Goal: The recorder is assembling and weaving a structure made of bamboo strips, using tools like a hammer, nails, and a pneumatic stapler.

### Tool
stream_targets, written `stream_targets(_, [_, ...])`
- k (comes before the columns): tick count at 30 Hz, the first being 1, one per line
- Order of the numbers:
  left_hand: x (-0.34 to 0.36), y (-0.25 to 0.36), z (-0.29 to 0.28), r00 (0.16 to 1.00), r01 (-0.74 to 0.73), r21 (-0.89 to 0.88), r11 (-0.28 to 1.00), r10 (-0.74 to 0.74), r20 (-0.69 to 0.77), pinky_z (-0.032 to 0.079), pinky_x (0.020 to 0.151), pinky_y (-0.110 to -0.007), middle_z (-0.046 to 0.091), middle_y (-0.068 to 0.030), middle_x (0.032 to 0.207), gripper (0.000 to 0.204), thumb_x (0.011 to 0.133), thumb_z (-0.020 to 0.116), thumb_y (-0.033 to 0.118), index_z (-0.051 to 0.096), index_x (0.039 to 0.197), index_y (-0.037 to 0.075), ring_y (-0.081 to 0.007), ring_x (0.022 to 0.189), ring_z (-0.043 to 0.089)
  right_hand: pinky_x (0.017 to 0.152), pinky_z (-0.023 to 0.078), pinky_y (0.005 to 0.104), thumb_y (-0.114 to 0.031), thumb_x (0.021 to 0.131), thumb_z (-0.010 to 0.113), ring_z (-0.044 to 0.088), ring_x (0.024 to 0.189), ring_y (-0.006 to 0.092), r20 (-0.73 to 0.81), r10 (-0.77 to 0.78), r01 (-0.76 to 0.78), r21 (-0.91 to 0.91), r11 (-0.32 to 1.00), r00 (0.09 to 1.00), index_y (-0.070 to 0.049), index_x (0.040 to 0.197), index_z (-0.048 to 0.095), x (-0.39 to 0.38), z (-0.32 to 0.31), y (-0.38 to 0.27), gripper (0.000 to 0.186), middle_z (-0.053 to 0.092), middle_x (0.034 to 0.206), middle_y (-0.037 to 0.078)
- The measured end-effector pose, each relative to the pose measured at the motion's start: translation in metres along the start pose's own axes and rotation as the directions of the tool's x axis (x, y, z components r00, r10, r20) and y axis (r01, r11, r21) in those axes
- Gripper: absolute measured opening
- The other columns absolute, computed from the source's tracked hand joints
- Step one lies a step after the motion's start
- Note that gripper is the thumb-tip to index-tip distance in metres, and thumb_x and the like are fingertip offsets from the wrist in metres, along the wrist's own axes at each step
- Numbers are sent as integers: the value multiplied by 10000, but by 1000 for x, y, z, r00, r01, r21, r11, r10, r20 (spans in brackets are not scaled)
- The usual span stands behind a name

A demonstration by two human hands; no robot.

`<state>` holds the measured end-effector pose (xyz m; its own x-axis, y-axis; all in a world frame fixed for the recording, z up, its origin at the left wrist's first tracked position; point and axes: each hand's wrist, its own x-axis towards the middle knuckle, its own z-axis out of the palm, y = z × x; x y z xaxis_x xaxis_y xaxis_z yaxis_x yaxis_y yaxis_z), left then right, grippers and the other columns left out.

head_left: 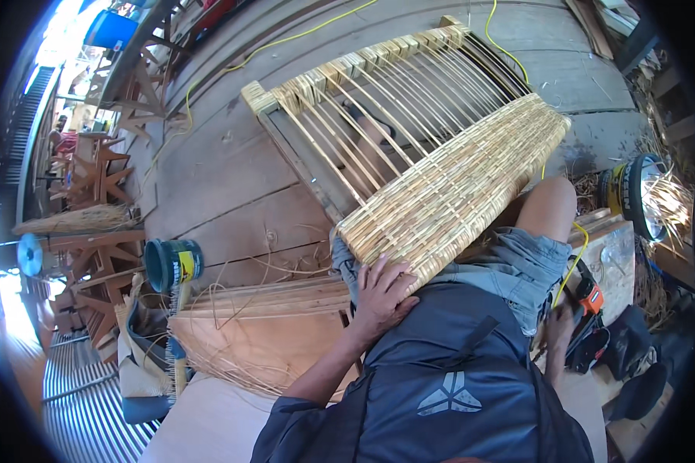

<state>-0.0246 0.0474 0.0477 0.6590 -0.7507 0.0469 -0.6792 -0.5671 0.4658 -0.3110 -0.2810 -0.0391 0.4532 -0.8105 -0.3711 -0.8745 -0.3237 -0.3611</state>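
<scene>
A wooden frame [293,154] leans across my lap with its lower part covered by a tight tan weave [455,181]. Bare thin rods [394,96] run from the weave up to a wrapped far rail [355,65]. My left hand [382,297] lies on the near left corner of the weave, fingers stretched over its edge. Down at my right side, my right hand [561,328] is beside an orange and black power tool [591,299]. Its fingers are dark and blurred, so whether they touch the tool is unclear.
A green bucket [174,265] stands left of me near stacked boards [262,301] with loose strands. At right, a dark bucket [633,197] holds pale fibres. A yellow cord [286,42] crosses the plank floor [224,147]. Wooden trestles [100,174] stand far left.
</scene>
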Motion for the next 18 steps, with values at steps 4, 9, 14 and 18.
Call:
stream_targets(4, [-9, 2, 11, 986, 67, 26, 997, -62, -156, 276, 1001, -508, 446, -167, 1268, 557, 748, 687, 424, 552, 1121, 33, -384, 1245, 351, 725, 443, 278, -154, 880, 550, 538, 780, 143, -234, -226, 313, 469, 826, 946, 13, 979, 562, 37, -48, -125, 194, 570, 848, 92])
stream_targets(9, [-33, 2, 25, 928, 190, -64, 980, -200, -313, 296, 1040, -465, 269, -247, 1377, 917, 650, 798, 384, 315, 1307, -37, -410, 1262, 316, 858, 431, 315, -174, 867, 575, 551, 956, 221, -102, -85, 123, 947, 298, 991, 3, 1191, 475, 101, 2, -219, 382, 579, 1060, 110])
stream_targets(14, [-56, 0, 33, 886, 277, -639, 718, -448, -120, 321, 1018, -385, 385, -187, 1317, 843, 714, 763, 294, 291, 1338, -22, -301, 1205, 405, 910, 423, 338, -365, 862, 595, 537, 1066, 266, 206, 100, -212, 975, 59, 973, 54, 1256, 415, 187, 107, -222, 603, 552, 1180, 146])
stream_targets(18, [-57, 2, 22, 788, 517, -704, 487, -592, 170, 386, 949, -355, 487, -123, 1248, 565, 875, 561, 279, 354, 1313, -14, -228, 1152, 460, 986, 413, 457, -380, 886, 510, 530, 1115, 354, 478, -238, -534, 768, -354, 845, 62, 1299, 385, 197, 112, -225, 618, 504, 1255, 216])
